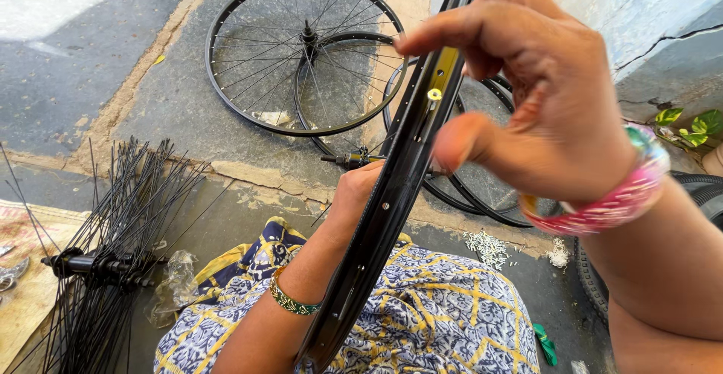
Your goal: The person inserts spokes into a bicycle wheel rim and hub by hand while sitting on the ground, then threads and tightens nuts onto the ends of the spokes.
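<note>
The black bicycle rim stands edge-on at centre, hiding the left hand's fingers gripping it. The right hand, fingers loosely curled, touches its upper edge. Finished spoked wheels lie at 12 o'clock; a spoked hub at 8.

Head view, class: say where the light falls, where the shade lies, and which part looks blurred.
Head view: bright sun strikes the wall at upper right and the ground at upper left; the finished wheels lie in soft shade; the right hand, close to the lens, looks blurred, while the left hand behind the black rim is sharper.
</note>
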